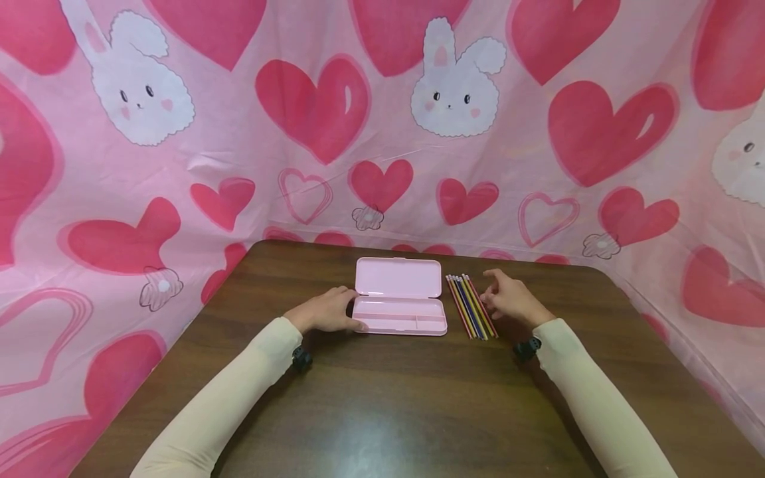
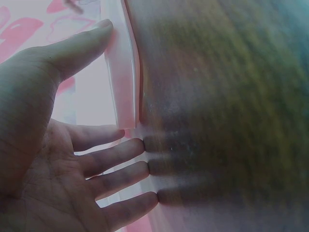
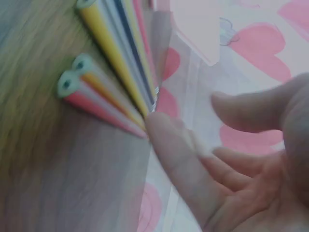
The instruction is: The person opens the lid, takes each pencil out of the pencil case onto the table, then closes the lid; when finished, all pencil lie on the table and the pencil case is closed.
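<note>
A pink pencil case (image 1: 399, 325) lies on the table with its lid (image 1: 398, 277) raised at the back. Dividers split its base into compartments, and I see no pencils inside. My left hand (image 1: 325, 310) is at the case's left end, thumb by the front corner. The left wrist view shows the fingers (image 2: 118, 154) extended, their tips near the tabletop. Right of the case lies a bundle of pencils (image 1: 471, 307) in red, yellow and blue, side by side. My right hand (image 1: 512, 299) hovers along their right side; its index finger (image 3: 174, 150) is close to the pencils, contact unclear.
The brown wooden table (image 1: 382, 411) spreads in front of both hands. A pink cloth (image 1: 394, 146) with hearts and rabbits hangs behind the table and at its sides. Each wrist wears a small black camera (image 1: 302, 358).
</note>
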Demonstrator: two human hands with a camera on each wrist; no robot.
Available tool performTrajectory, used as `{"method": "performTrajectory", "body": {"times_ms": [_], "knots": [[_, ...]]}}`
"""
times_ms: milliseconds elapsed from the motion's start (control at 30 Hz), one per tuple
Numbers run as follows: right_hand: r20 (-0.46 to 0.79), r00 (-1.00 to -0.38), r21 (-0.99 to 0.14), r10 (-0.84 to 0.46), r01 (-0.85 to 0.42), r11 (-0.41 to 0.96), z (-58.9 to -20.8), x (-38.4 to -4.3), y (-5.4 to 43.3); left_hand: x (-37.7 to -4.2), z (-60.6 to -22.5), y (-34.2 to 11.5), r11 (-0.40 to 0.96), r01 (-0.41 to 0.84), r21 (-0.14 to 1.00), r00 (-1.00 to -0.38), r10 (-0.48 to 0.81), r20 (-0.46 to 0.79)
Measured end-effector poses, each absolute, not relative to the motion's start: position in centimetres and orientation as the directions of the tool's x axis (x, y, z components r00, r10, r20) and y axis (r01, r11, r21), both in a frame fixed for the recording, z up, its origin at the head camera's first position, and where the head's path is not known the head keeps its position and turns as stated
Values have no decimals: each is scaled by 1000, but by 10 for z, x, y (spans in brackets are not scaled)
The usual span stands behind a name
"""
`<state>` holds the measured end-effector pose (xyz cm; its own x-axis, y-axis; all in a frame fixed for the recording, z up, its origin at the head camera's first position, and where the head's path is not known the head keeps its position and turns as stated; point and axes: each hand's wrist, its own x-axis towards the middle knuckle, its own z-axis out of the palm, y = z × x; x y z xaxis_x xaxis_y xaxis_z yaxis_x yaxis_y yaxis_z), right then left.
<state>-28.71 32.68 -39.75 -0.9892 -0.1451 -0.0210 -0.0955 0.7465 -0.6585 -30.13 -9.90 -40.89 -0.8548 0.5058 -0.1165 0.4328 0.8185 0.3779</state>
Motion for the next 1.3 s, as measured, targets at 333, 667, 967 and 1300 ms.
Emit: {"method": "performTrajectory", "body": {"times_ms": [333,667,967,1300], "knots": [[140,-983,-713,-115,-181,677,-381,-290,304,-303,-411,-98,821,430,376,-857,502,-116],[155,-976,-705,-152,-217,676,-378,-293,287,-303,-412,-99,820,436,371,-856,505,-109],[196,-965,-717,-177,-264,645,-373,-297,275,-304,-410,-100,819,439,371,-852,510,-118],[258,-931,-639,-259,-365,677,-368,-300,245,-303,-410,-99,822,438,365,-855,506,-115]]}}
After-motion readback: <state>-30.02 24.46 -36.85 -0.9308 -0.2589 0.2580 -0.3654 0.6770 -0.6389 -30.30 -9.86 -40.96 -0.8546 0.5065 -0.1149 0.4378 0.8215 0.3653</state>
